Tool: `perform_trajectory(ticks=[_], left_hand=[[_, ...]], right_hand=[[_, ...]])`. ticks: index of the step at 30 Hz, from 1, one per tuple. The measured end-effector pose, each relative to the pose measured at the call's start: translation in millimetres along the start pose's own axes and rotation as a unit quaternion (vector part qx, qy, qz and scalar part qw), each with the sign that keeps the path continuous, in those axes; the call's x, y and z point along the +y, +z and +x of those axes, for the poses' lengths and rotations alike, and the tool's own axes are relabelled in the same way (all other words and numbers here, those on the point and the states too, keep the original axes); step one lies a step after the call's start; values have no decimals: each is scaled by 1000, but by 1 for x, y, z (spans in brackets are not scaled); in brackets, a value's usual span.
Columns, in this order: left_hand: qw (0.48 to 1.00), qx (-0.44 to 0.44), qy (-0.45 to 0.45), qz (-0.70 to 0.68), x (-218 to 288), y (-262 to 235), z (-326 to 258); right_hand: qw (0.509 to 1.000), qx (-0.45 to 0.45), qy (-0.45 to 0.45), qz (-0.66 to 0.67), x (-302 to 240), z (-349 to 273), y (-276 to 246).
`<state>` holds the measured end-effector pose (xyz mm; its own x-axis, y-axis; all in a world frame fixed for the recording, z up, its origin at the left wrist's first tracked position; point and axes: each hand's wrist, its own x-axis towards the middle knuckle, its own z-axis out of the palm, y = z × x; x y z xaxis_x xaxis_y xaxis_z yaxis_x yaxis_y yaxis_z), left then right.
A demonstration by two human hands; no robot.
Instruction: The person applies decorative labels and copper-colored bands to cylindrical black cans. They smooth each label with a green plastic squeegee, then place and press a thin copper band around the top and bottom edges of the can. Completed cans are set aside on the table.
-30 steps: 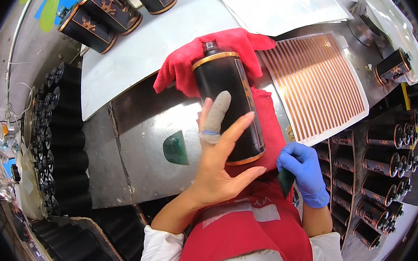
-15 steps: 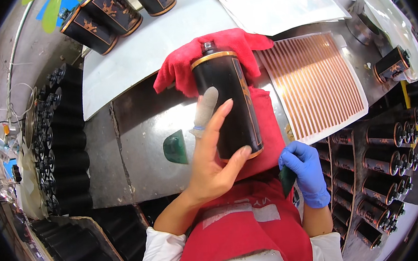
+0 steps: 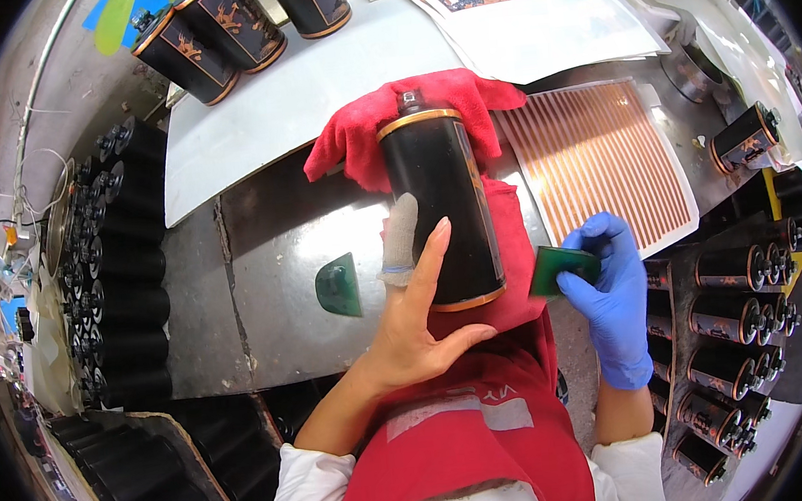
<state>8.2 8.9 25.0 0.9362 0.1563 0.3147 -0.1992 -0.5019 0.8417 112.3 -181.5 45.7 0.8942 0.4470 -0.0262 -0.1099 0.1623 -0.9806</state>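
Observation:
A black cylindrical bottle (image 3: pixel 430 200) with gold bands at both ends lies on red cloth, its neck away from me. Spread along its near left side is my left hand (image 3: pixel 412 326), open, a beige finger cot (image 3: pixel 401 233) on one finger. The fingertips overlap the bottle; whether they press on it I cannot tell. The thumb stretches out just below the bottle's base. To the right, my right hand (image 3: pixel 607 294) in a blue glove pinches a green scraper (image 3: pixel 555 270) apart from the bottle. Another green scraper (image 3: pixel 336 287) rests on the metal table left of my left hand.
A sheet of copper-coloured strips (image 3: pixel 603 166) lies right of the bottle. A bunched red towel (image 3: pixel 345 150) supports its neck. Decorated bottles (image 3: pixel 189 59) stand on a white board (image 3: pixel 310 77) at the back. Black bottles (image 3: pixel 130 312) line the left; a rack of decorated bottles (image 3: pixel 726 317) fills the right.
My right hand has risen and moved right, turning the green scraper toward the bottle. My left thumb has come off the bottle's base, and that hand sits slightly lower.

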Motion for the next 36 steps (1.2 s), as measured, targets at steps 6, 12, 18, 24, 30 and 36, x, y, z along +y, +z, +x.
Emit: perform_trajectory(ticks=[6,12,18,24,30,36], left_hand=[[999,41,27,-8,-20,1,-3],[998,54,19,-7,-18,-1,-1],[997,60,34,-28,-20,-1,4],[993,94,58,-34,-28,3,0],[998,54,-20,28,-30,3,-7],[993,114,14,32,-26,6,-10]], right_hand=[[717,-313,-418,-462,-9,-3,13],[713,-298,-419,-476,-18,-10,5],[686,-262,-378,-564,8,-16,-31],[914,-119,-191,-337,-37,37,2],[866,-245,-80,-428,-52,176,76],[779,-339,11,-528,-56,208,107]])
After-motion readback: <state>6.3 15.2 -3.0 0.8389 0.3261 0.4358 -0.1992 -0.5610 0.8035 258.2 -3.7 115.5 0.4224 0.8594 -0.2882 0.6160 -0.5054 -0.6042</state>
